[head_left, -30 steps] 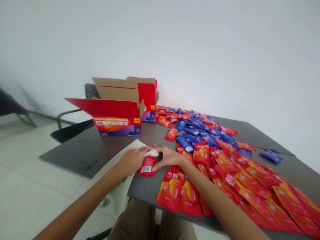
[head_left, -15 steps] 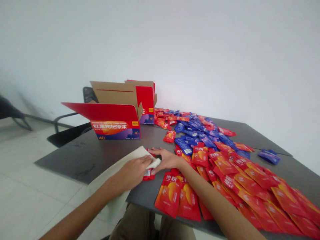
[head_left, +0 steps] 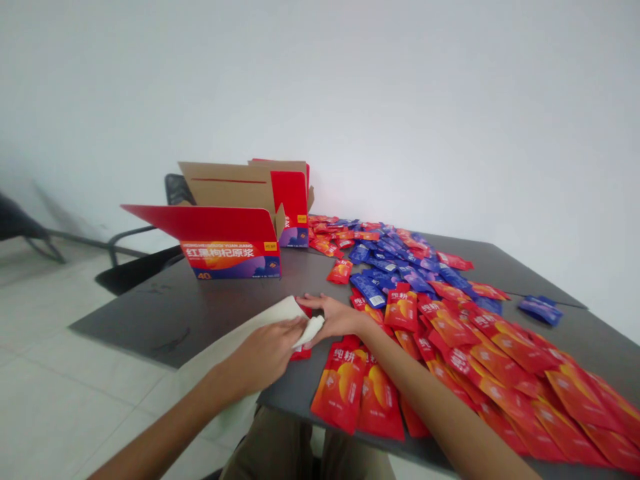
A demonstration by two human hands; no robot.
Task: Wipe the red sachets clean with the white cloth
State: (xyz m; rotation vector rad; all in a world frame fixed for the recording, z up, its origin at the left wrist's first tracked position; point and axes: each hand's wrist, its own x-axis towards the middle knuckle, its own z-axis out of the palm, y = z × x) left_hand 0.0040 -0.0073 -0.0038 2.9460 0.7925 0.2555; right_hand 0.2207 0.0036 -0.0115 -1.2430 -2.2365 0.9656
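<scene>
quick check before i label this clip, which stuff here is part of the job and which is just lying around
Part of the job:
left hand
right hand
white cloth
red sachet under it

Just lying about:
other red sachets
blue sachets
open red carton

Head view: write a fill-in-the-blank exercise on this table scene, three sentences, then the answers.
The left hand presses a pale cloth over a ____ pouch.
The open carton shows the number ____ on its front.
A small stack of ____ sachets lies apart from the main pile.

Answers: red; 40; blue.
</scene>
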